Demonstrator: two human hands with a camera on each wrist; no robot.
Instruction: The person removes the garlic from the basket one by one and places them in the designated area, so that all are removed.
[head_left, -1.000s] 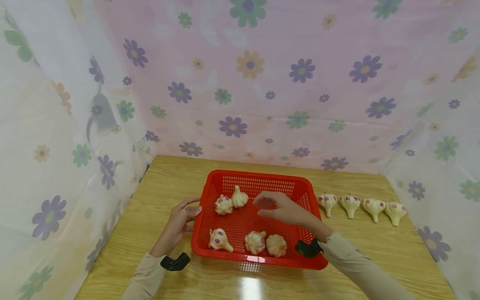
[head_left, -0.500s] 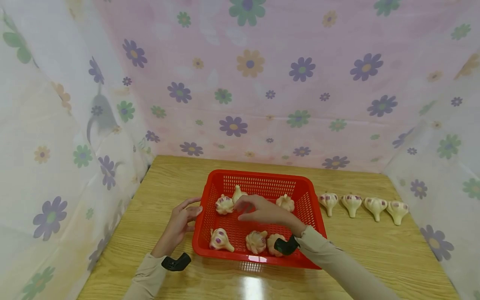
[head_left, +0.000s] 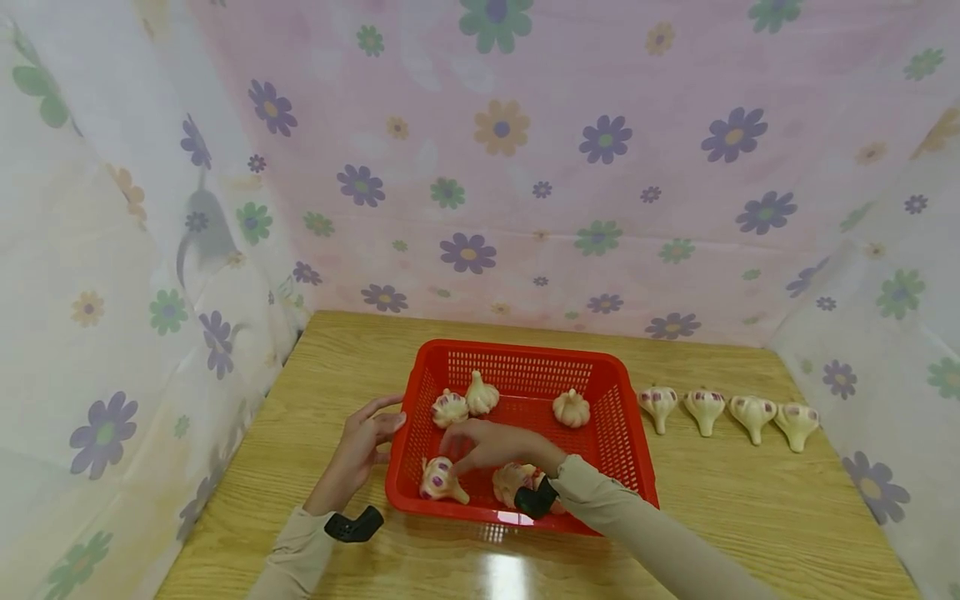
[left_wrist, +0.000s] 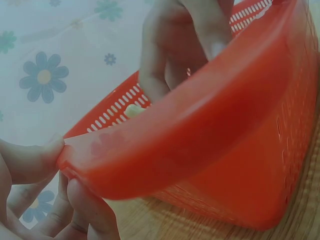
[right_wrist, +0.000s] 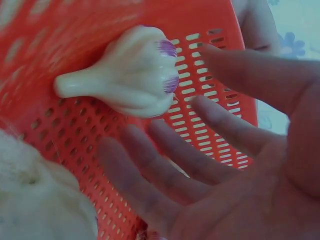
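My left hand (head_left: 358, 454) grips the left rim of a red plastic basket (head_left: 517, 349), thumb above and fingers below, as the left wrist view shows. Inside the basket, my right hand (head_left: 491, 443) hovers with fingers spread beside a purple-marked garlic bulb (head_left: 435, 478) at the front left. In the right wrist view that garlic bulb (right_wrist: 132, 75) lies just off the fingertips, and nothing is held. Two more garlic bulbs (head_left: 481, 395) sit at the basket's back left and one garlic bulb (head_left: 572, 409) at the back right. Bulbs at the front (head_left: 510, 482) are partly hidden by the right wrist.
Several purple-marked garlic bulbs (head_left: 752, 412) stand in a row on the wooden table (head_left: 720, 508), right of the basket. A flowered cloth (head_left: 540, 217) hangs behind and along both sides. Black wrist devices (head_left: 354, 525) sit on both wrists.
My right hand has moved left and toward the front inside the basket, from the back middle to the front-left bulb. The back-right bulb has come into sight. The left hand stays put.
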